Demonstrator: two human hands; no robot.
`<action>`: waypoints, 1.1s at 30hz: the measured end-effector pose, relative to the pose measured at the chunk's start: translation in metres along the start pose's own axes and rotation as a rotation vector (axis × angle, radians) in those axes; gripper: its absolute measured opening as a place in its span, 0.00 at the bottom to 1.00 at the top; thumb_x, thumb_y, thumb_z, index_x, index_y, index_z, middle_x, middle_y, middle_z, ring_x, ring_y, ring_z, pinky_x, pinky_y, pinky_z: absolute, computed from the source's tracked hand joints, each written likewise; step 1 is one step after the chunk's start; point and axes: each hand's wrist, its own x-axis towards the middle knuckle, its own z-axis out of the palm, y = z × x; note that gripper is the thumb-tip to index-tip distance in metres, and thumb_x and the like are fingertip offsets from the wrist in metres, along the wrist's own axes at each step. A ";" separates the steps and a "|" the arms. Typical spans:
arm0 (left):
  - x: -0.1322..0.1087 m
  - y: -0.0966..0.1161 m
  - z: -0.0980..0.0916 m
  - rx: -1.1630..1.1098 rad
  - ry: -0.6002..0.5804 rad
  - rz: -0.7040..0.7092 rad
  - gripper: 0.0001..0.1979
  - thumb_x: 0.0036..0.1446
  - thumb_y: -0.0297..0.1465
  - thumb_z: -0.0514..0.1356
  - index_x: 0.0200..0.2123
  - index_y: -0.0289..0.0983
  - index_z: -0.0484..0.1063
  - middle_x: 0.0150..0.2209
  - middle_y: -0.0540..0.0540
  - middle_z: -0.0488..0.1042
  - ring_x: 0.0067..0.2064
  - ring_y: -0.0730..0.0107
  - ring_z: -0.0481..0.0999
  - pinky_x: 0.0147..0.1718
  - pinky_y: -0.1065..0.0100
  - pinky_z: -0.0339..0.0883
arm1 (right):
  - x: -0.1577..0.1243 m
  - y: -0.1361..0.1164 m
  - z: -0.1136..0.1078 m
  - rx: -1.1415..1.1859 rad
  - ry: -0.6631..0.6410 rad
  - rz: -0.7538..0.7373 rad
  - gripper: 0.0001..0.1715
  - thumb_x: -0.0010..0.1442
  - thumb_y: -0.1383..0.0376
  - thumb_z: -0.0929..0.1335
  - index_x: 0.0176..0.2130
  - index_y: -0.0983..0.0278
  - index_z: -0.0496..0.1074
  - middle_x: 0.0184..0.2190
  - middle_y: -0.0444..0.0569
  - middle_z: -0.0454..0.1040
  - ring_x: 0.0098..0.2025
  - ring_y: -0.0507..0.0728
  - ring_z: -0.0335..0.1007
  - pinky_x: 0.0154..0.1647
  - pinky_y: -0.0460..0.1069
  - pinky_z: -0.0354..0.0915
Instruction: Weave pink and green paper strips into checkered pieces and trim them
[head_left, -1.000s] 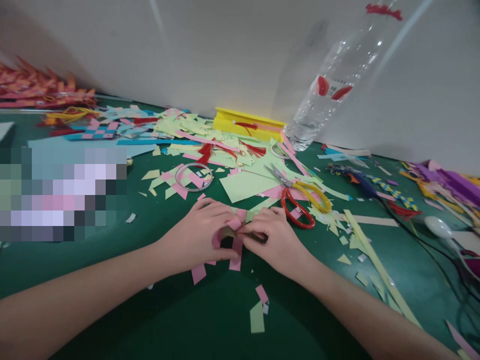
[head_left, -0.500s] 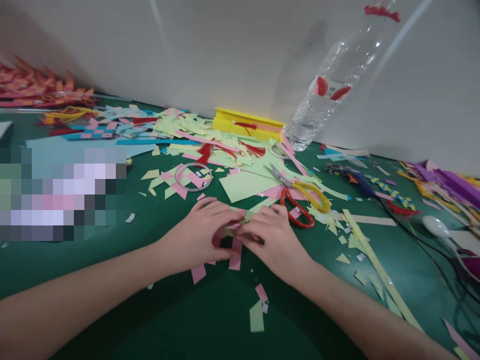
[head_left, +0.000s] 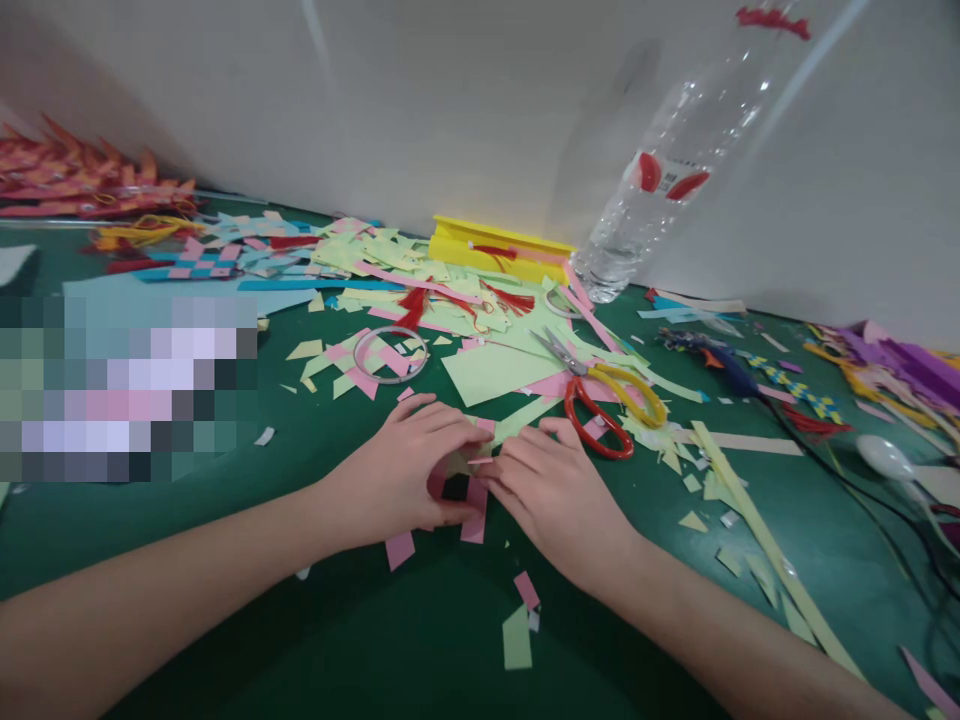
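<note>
My left hand [head_left: 409,465] curves over pink paper strips [head_left: 474,518] on the table, its fingertips holding them along the top and its thumb resting on a lower strip. My right hand [head_left: 555,485] is closed close by, its fingertips pinching the thin end of a pink strip [head_left: 481,461]. Pale green paper also shows between the hands; my fingers hide how the strips cross. Just beyond my right hand lie scissors [head_left: 611,405] with one red and one yellow handle, blades apart.
A ring [head_left: 391,356] lies on paper scraps beyond my left hand. Further back are a yellow folded paper [head_left: 499,250], red tassels [head_left: 414,303] and a tilted clear bottle [head_left: 637,210] against the wall. A white spoon [head_left: 885,457] and a dark cable [head_left: 814,455] lie at right.
My right hand has shifted slightly away from the left, and the pinched end of the pink strip now shows between them. The whole view has moved a little.
</note>
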 end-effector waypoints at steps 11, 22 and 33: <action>0.001 -0.001 -0.001 -0.006 -0.021 -0.018 0.26 0.46 0.38 0.67 0.49 0.40 0.66 0.47 0.44 0.73 0.51 0.57 0.69 0.58 0.50 0.47 | 0.002 0.000 -0.001 0.027 -0.093 -0.014 0.13 0.62 0.74 0.60 0.33 0.66 0.72 0.29 0.47 0.72 0.34 0.55 0.64 0.44 0.53 0.50; 0.003 0.003 -0.005 -0.003 -0.059 -0.023 0.27 0.45 0.39 0.69 0.47 0.38 0.66 0.44 0.45 0.73 0.48 0.58 0.69 0.56 0.51 0.48 | 0.016 -0.002 -0.014 -0.089 -0.108 -0.128 0.14 0.60 0.77 0.62 0.29 0.67 0.72 0.26 0.47 0.73 0.32 0.54 0.66 0.38 0.52 0.54; 0.003 0.002 -0.005 -0.008 -0.059 -0.011 0.26 0.45 0.39 0.69 0.46 0.39 0.66 0.46 0.47 0.73 0.49 0.59 0.69 0.56 0.55 0.49 | 0.032 -0.006 -0.033 -0.027 -0.500 -0.033 0.12 0.58 0.76 0.64 0.41 0.68 0.74 0.38 0.51 0.76 0.42 0.58 0.72 0.36 0.51 0.66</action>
